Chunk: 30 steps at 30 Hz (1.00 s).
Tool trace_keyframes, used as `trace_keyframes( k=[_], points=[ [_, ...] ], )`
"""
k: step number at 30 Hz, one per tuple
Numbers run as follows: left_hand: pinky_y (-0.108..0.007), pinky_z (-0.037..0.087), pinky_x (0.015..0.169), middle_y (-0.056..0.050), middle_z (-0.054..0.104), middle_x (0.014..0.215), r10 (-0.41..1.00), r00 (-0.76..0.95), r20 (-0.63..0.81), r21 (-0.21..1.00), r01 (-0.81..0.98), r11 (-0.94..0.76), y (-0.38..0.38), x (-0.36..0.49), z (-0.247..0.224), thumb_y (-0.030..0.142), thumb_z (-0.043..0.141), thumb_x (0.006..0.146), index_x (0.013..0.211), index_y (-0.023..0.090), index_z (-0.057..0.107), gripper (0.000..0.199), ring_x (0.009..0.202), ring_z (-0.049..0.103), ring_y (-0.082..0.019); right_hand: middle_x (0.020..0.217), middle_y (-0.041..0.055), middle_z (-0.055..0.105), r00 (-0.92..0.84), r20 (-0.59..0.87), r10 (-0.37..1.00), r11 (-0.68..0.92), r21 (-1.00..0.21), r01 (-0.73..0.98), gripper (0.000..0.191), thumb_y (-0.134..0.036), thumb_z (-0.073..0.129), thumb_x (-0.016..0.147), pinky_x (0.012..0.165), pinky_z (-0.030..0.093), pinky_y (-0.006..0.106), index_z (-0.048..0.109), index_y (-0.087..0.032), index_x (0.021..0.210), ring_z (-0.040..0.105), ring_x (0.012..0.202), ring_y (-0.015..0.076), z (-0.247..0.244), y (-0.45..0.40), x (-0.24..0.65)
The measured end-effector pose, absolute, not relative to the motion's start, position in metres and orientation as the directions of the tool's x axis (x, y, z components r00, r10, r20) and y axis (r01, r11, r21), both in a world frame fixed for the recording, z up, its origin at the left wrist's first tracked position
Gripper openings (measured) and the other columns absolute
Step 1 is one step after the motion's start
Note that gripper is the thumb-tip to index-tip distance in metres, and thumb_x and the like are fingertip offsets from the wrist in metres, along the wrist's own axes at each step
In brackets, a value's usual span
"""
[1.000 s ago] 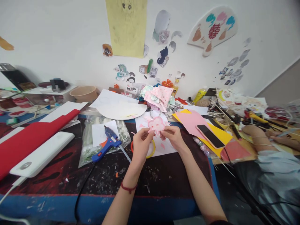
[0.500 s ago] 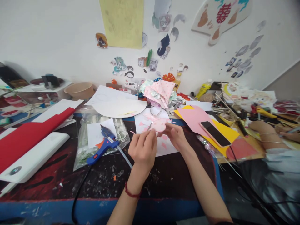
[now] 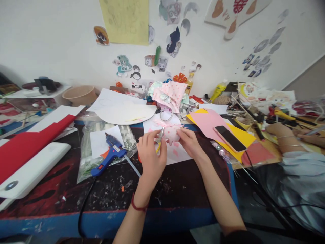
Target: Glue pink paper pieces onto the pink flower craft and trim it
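Between my hands is a small piece of pale pink fabric (image 3: pixel 171 133) with darker dots and an uneven edge. My right hand (image 3: pixel 189 140) pinches its right side between thumb and fingers. In my left hand (image 3: pixel 151 149) is a pair of small scissors (image 3: pixel 160 137), with yellow showing at the handle and the metal blades pointing up beside the fabric's left edge. My left fingers partly hide the handles. Below the fabric lies a white paper sheet (image 3: pixel 181 156) scattered with pink scraps. A roll of clear tape (image 3: pixel 166 114) stands just behind.
Left of my hands, a blue glue gun (image 3: pixel 109 157) rests on a plastic bag (image 3: pixel 85 154). A phone (image 3: pixel 230 139) lies on pink and yellow sheets at right. Crumpled dotted cloth (image 3: pixel 172 93) sits behind. Another person's arm (image 3: pixel 286 139) rests at far right.
The dotted fabric has turned and its lower edge now hangs in points. My left hand has opened out somewhat, so the scissors show more clearly. The camera view has shifted slightly.
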<state>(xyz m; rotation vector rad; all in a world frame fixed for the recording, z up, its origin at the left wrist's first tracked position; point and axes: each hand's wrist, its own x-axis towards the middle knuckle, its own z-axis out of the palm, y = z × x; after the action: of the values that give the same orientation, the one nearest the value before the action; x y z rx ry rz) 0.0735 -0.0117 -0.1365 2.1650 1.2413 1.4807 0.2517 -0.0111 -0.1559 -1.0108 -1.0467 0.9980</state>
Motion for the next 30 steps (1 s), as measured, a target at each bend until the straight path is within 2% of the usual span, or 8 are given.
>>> trace_keyframes(
  k=[5,7,10,15,18,22,25,30],
  points=[
    [-0.035,0.041,0.080,-0.003,0.073,0.084,0.888,0.162,0.431,0.796,0.396,-0.459,-0.004,0.073,-0.141,0.029,0.066,0.091,0.094,0.020,0.072,0.011,0.079,0.060,-0.020,0.102,0.0070,0.075,0.116,0.224,0.968,0.235,-0.968,-0.090,0.034,-0.050,0.071,0.088,0.075,0.056,0.030,0.079,-0.021,0.104,0.069,0.093,0.0215,-0.153,-0.012,0.251],
    [-0.031,0.042,0.076,-0.001,0.072,0.080,0.918,0.136,0.373,0.864,0.310,-0.397,-0.002,0.073,-0.142,0.027,0.067,0.089,0.087,0.020,0.071,0.009,0.075,0.060,-0.017,0.103,0.0071,0.075,0.068,0.246,0.967,0.251,-0.964,-0.090,0.033,-0.047,0.070,0.090,0.074,0.057,0.030,0.078,-0.021,0.108,0.071,0.089,0.0200,-0.151,-0.013,0.250],
    [-0.027,0.042,0.071,0.000,0.071,0.080,0.939,0.081,0.335,0.922,0.176,-0.344,-0.001,0.071,-0.144,0.028,0.067,0.089,0.086,0.019,0.071,0.010,0.071,0.058,-0.014,0.089,0.0052,0.076,0.011,0.229,0.973,0.228,-0.966,-0.120,0.032,-0.040,0.079,0.083,0.069,0.057,0.030,0.077,-0.020,0.108,0.070,0.073,0.0167,-0.147,-0.014,0.248],
    [-0.027,0.042,0.073,0.000,0.073,0.082,0.939,0.084,0.333,0.916,0.208,-0.343,0.004,0.070,-0.150,0.029,0.067,0.089,0.088,0.019,0.071,0.011,0.072,0.058,-0.014,0.073,0.0039,0.074,0.067,0.199,0.978,0.203,-0.977,-0.069,0.028,-0.035,0.086,0.075,0.062,0.055,0.027,0.079,-0.015,0.093,0.068,0.062,0.0140,-0.144,-0.015,0.246],
    [-0.029,0.043,0.076,-0.001,0.075,0.086,0.933,0.074,0.353,0.897,0.259,-0.359,0.006,0.072,-0.153,0.029,0.069,0.088,0.094,0.020,0.073,0.012,0.075,0.058,-0.015,0.069,0.0031,0.074,0.081,0.193,0.978,0.198,-0.978,-0.061,0.030,-0.034,0.088,0.072,0.059,0.054,0.026,0.079,-0.015,0.093,0.066,0.059,0.0132,-0.146,-0.013,0.248],
    [-0.029,0.044,0.078,-0.001,0.075,0.081,0.927,0.017,0.376,0.880,0.308,-0.362,0.006,0.071,-0.153,0.027,0.070,0.087,0.089,0.020,0.073,0.008,0.072,0.059,-0.015,0.065,0.0031,0.074,0.088,0.175,0.981,0.181,-0.982,-0.061,0.038,-0.033,0.090,0.068,0.057,0.054,0.027,0.080,-0.014,0.099,0.067,0.056,0.0140,-0.152,-0.012,0.251],
    [-0.030,0.045,0.079,-0.001,0.076,0.081,0.922,-0.030,0.385,0.882,0.307,-0.358,0.007,0.070,-0.152,0.027,0.070,0.087,0.087,0.020,0.072,0.007,0.069,0.058,-0.014,0.068,0.0051,0.077,0.120,0.172,0.978,0.181,-0.981,-0.070,0.043,-0.035,0.090,0.069,0.056,0.054,0.028,0.078,-0.014,0.104,0.070,0.057,0.0167,-0.157,-0.011,0.253],
    [-0.028,0.049,0.072,-0.003,0.077,0.083,0.925,-0.023,0.378,0.902,0.233,-0.363,0.013,0.069,-0.155,0.031,0.068,0.088,0.092,0.019,0.073,0.013,0.068,0.064,-0.014,0.075,0.0088,0.080,0.158,0.194,0.968,0.211,-0.972,-0.100,0.032,-0.036,0.091,0.068,0.053,0.054,0.027,0.076,-0.014,0.087,0.074,0.060,0.0186,-0.162,-0.008,0.258]
  ],
)
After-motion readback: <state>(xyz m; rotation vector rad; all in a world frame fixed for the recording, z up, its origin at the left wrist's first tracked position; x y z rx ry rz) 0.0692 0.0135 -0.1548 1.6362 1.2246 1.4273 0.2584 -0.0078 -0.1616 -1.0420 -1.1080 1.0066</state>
